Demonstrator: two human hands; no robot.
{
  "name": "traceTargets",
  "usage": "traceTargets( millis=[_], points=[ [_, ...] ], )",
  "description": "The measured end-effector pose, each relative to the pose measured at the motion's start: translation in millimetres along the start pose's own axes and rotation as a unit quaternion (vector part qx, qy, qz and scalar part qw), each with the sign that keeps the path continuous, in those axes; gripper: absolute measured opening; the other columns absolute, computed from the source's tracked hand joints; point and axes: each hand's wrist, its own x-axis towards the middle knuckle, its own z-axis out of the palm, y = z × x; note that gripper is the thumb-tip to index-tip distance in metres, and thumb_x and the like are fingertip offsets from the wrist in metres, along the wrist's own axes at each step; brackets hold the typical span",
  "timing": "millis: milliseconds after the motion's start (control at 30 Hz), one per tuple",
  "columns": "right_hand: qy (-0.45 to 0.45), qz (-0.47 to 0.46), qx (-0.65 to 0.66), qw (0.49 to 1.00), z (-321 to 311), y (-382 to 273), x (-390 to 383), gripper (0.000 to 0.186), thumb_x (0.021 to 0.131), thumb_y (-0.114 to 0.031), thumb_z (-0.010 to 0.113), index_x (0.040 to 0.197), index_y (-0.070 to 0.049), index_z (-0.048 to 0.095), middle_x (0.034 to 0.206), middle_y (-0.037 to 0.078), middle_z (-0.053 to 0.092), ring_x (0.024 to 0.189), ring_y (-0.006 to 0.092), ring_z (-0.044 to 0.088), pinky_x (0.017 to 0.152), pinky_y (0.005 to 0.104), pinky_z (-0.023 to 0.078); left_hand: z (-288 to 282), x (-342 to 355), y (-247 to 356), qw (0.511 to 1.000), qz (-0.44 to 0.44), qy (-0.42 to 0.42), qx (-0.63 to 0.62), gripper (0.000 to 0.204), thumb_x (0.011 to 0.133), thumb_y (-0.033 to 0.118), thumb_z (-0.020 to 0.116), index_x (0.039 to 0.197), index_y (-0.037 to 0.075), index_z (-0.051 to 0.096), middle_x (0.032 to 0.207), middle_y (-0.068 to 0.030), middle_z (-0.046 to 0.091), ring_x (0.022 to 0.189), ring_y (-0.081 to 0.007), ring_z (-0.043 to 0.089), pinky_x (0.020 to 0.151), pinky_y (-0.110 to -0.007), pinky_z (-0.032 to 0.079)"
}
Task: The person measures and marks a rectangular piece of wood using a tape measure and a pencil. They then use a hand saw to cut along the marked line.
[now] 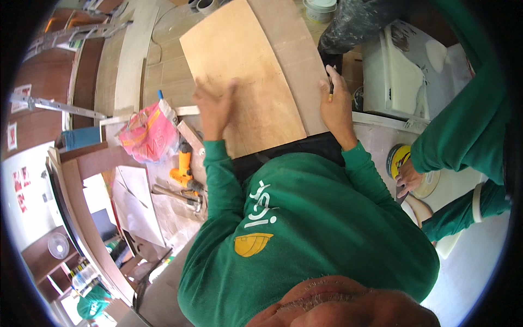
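Observation:
A pale plywood panel (250, 65) lies over a pinkish-brown board (297, 54) in front of me. My left hand (215, 106), slightly blurred, is on or just over the panel's left part, fingers spread and holding nothing I can see. My right hand (336, 109), at the board's right edge, is closed on a dark pencil-like tool (330, 94) with a yellow band. Left of the panel sit an orange power drill (183, 166), a hammer (192, 203), a short wooden piece (189, 136) and a pink bag (147, 133).
A co-worker's hand (408, 177) is by a yellow-and-black round object (396, 158) at right. Also around: a dark-clad leg (354, 30), white bucket (318, 8), white moulded container (389, 82), aluminium ladder (60, 106), paper sheets (136, 207) and cabinets (76, 60).

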Motion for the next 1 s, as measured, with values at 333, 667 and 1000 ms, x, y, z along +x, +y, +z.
traceTargets(
  millis=[333,667,1000],
  points=[
    [-0.081,-0.040,-0.063,0.994,31,63,11,0.044,0.111,-0.025,0.061,0.146,0.003,0.063,0.140,0.030,0.069,0.132,0.0471,0.064,0.113,0.0509,0.049,-44,7,-30,0.959,-0.213,-0.119,-0.146,0.087,0.078,0.058,0.093,0.135,-0.005,0.071,0.140,-0.0310,0.069,0.126,-0.0426,0.070,0.102,-0.047,0.058],
    [-0.085,-0.118,-0.233,0.961,38,46,14,0.055,0.112,-0.029,0.059,0.156,0.005,0.052,0.143,0.033,0.061,0.136,0.0491,0.057,0.115,0.0537,0.045,11,-28,-16,0.989,-0.093,0.059,0.094,0.057,0.095,0.040,0.081,0.125,-0.005,0.067,0.124,-0.0260,0.060,0.115,-0.0438,0.057,0.103,-0.051,0.048],
    [-0.181,-0.183,-0.030,0.966,62,12,34,0.044,0.112,-0.028,0.064,0.144,0.002,0.065,0.138,0.022,0.070,0.132,0.0396,0.064,0.114,0.0481,0.047,-19,-33,2,0.992,-0.125,0.000,-0.016,0.066,0.095,0.036,0.082,0.139,-0.008,0.059,0.134,-0.0270,0.056,0.128,-0.0426,0.053,0.111,-0.050,0.045]
  ],
)
